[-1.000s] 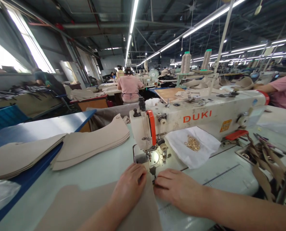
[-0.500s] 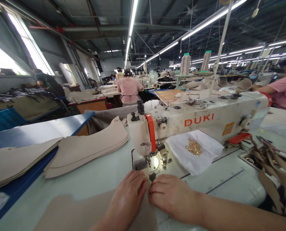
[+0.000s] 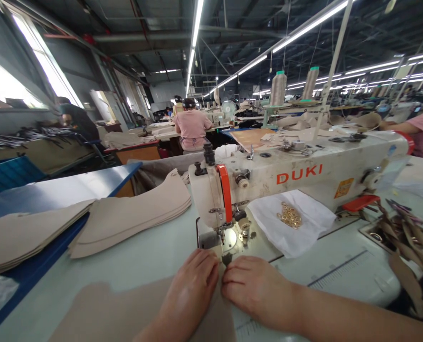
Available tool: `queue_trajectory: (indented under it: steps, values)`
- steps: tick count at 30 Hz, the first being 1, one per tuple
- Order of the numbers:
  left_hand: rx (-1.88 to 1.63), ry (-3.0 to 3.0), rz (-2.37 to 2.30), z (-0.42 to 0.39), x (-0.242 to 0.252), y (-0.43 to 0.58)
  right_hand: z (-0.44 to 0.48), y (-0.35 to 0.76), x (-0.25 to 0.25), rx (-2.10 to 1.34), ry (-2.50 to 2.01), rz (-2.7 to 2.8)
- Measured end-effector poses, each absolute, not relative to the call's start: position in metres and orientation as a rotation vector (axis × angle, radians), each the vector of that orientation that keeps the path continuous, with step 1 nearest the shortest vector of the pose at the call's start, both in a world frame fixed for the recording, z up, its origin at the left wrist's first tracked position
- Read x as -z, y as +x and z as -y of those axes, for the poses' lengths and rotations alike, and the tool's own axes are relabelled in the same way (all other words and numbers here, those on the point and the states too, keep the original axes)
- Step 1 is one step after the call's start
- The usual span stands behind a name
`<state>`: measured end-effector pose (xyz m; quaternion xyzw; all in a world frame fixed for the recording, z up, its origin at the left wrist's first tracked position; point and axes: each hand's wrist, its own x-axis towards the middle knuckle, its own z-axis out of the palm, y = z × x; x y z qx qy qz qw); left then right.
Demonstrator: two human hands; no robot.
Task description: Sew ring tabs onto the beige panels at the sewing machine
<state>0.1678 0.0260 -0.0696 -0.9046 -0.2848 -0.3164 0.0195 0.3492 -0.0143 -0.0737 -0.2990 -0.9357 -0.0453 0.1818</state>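
Observation:
A flat beige fabric panel [image 3: 115, 308] lies on the pale green table, its far edge under the head of the sewing machine [image 3: 257, 175]. My left hand [image 3: 195, 287] presses on the panel near the needle area, its fingers curled and drawn together on the material. Close beside it, my right hand [image 3: 257, 289] is closed at the panel's right edge, thumb and fingertips tucked out of sight. Just beyond my fingertips sit the presser foot [image 3: 222, 235] and the shiny round plate. What exactly the fingertips pinch is hidden.
Gold metal rings [image 3: 289, 215] lie on a white cloth [image 3: 314, 218] under the machine arm. Stacked beige panels [image 3: 133, 218] rest at left. Beige straps [image 3: 407, 266] hang over a tray at right. Thread cones [image 3: 278, 89] stand behind; other people sit at work farther off.
My view has shifted slightly, so the machine appears a little farther right. Both hands keep nearly the same place on the fabric panel.

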Motion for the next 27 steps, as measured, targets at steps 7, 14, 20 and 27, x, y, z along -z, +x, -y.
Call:
queue_trajectory:
  steps: [7,14,20,27]
  values:
    - [1.007,-2.824,0.893,-0.026,0.07,0.168,0.021,0.348,0.067,0.168,-0.871,2.677]
    - [1.018,-2.893,0.892,-0.027,0.07,0.163,0.02,0.342,0.057,0.338,-0.953,2.667]
    - [1.019,-2.913,0.919,-0.023,0.069,0.161,0.014,0.342,0.065,0.384,-0.943,2.623]
    - [1.007,-2.903,0.939,-0.02,0.067,0.16,0.014,0.341,0.069,0.357,-0.957,2.621]
